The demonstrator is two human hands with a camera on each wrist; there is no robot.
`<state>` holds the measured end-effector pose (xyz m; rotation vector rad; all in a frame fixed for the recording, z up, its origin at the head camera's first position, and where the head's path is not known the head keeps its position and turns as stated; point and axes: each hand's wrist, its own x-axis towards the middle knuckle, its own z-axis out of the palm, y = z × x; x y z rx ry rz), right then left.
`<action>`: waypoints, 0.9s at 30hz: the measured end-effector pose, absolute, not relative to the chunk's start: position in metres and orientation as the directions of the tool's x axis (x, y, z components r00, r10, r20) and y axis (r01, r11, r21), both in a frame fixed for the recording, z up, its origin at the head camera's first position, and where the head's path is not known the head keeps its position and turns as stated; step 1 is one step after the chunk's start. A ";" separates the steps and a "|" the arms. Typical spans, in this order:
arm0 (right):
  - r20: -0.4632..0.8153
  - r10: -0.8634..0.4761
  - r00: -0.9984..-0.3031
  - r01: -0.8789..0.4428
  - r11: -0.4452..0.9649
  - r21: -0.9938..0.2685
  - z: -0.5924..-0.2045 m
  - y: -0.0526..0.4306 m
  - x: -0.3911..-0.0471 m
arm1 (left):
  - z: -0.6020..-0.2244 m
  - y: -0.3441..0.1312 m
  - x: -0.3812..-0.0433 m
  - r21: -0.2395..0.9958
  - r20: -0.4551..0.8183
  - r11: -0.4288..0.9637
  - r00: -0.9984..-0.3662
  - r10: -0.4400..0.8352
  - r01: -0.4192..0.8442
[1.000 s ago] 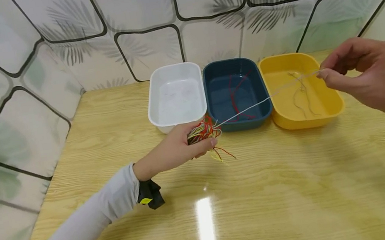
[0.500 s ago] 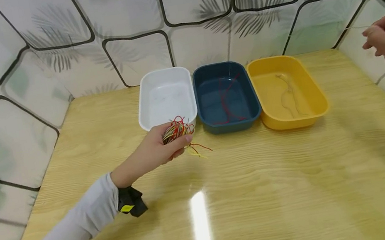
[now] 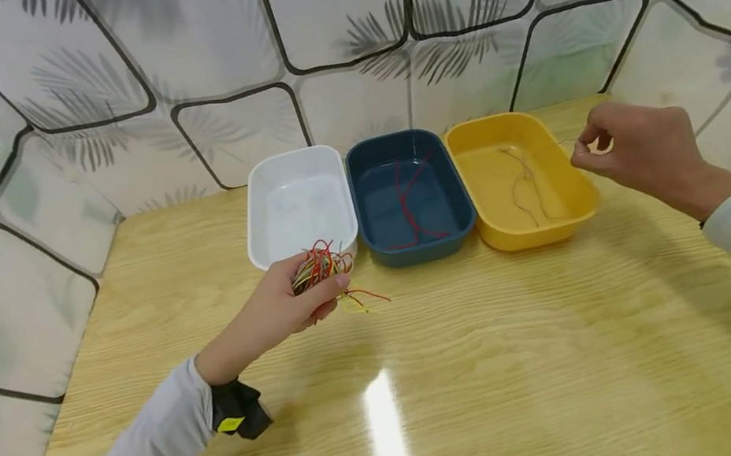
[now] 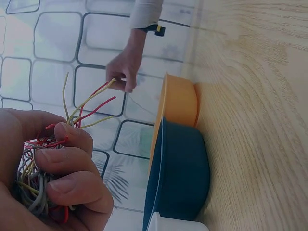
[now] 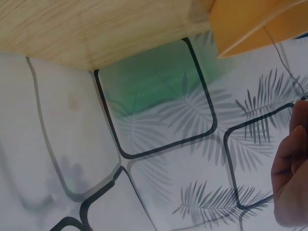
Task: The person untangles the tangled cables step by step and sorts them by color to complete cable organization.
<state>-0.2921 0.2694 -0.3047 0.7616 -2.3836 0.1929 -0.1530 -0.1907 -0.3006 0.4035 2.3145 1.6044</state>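
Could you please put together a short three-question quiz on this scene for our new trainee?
1. Multiple choice: inside which tub do red wires lie? A) white B) blue C) yellow
2. True or false: the left grip is empty.
3. Fill in: the right grip pinches a thin wire and is nearest the ____ tub.

Key:
1. B, the blue tub.
2. False; it holds a bundle of mixed-colour wires.
3. Yellow: it is nearest the yellow tub.

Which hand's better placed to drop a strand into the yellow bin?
Likely the right hand: it pinches a strand near the yellow bin; the left hand grips the wire bundle farther off.
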 end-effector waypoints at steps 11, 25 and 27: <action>0.101 -0.458 -0.883 -0.466 0.881 -0.080 -0.308 0.244 -0.288 | -0.285 -0.195 -0.150 0.948 -0.085 0.316 -0.928 0.363 0.037; -0.091 -0.531 -0.842 -0.520 0.845 -0.122 -0.307 0.234 -0.296 | -0.283 -0.192 -0.151 0.948 -0.086 0.316 -0.922 0.378 0.041; -0.082 -0.534 -0.842 -0.523 0.843 -0.123 -0.303 0.233 -0.295 | -0.283 -0.189 -0.153 0.951 -0.082 0.305 -0.915 0.395 0.046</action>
